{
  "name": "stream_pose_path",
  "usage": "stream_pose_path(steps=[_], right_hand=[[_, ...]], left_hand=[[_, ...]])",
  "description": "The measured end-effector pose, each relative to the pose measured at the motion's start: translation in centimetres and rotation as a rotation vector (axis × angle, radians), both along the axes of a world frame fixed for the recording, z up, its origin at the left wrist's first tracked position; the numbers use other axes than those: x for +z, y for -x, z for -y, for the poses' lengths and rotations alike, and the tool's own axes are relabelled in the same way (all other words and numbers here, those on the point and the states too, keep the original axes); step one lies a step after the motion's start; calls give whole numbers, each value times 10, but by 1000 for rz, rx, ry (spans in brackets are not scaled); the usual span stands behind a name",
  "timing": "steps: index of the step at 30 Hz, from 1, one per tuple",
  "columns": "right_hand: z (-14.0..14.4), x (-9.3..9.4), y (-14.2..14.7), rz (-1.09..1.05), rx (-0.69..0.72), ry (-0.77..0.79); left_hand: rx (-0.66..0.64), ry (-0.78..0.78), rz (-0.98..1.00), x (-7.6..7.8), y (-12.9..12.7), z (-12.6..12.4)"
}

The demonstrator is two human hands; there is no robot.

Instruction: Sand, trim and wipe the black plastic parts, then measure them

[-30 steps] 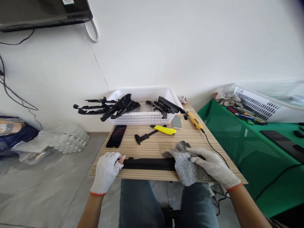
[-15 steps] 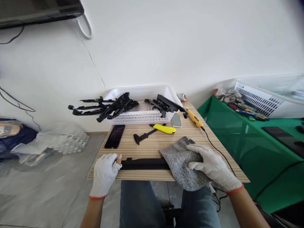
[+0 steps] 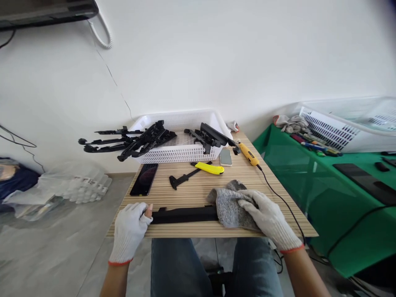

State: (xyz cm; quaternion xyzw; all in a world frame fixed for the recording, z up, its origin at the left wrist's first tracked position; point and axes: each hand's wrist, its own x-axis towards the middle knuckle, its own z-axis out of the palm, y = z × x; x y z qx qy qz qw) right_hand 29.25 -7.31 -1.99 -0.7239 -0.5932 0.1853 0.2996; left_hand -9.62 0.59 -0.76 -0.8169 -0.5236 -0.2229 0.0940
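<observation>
A long black plastic strip (image 3: 185,215) lies along the front of the striped wooden table (image 3: 182,230). At its left end, my left hand (image 3: 130,222), in a white knit glove with a bare thumb tip, is closed on it. My right hand (image 3: 262,212), gloved too, grips a grey cloth (image 3: 231,206) that covers the strip's right end. Beyond the strip lie a black caliper (image 3: 185,178), a yellow utility knife (image 3: 209,168) and a dark phone (image 3: 144,180).
Behind stands a white plastic basket (image 3: 179,154) with black plastic parts (image 3: 148,140) jutting over its rim. A yellow corded tool (image 3: 249,154) and a small grey block (image 3: 225,157) lie near it. At right, a green-covered table (image 3: 287,173) carries pens, gloves and another white basket (image 3: 334,123).
The grey cloth has been bunched and folded up over the strip's right end, where it hung spread past the table edge before. The whole view has shifted slightly.
</observation>
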Motion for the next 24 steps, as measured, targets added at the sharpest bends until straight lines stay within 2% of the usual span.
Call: stream_pose_path(steps=[3, 6, 9, 12, 18, 22, 24], right_hand=[[-1, 6, 3, 13, 19, 17], [2, 11, 3, -19, 101, 78], [7, 11, -8, -243, 170, 94], [10, 7, -20, -416, 162, 74], [12, 5, -20, -287, 204, 62], [14, 3, -20, -373, 223, 13], [14, 2, -21, -340, 225, 11]], left_hand=[[4, 9, 7, 3, -1, 1], [15, 22, 26, 3, 0, 1], [26, 34, 55, 4, 0, 0], [17, 62, 65, 7, -1, 0], [11, 46, 101, 8, -3, -1], [-22, 55, 118, 8, -3, -3], [-20, 59, 118, 9, -3, -3]])
